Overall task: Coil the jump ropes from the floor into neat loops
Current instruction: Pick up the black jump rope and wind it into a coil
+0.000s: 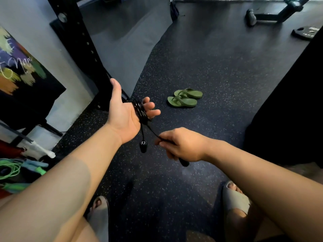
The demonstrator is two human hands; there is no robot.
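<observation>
Head view: black jump rope point(139, 111) wound in tight loops round the fingers point(153, 112) of the left hand point(122, 112), palm up, thumb flung wide, fingers loosely bent, not clamping. One handle point(143, 147) dangling below the wrist. Right hand point(181, 145) curled tight round the other handle point(183, 162), pinching the cord. Beyond, green flip-flops point(185, 97) on the speckled floor point(209, 75).

The glossy black jump rope point(139, 110) contrasts with the matt speckled rubber floor point(209, 75) and matt green foam-like sandals point(185, 98).
</observation>
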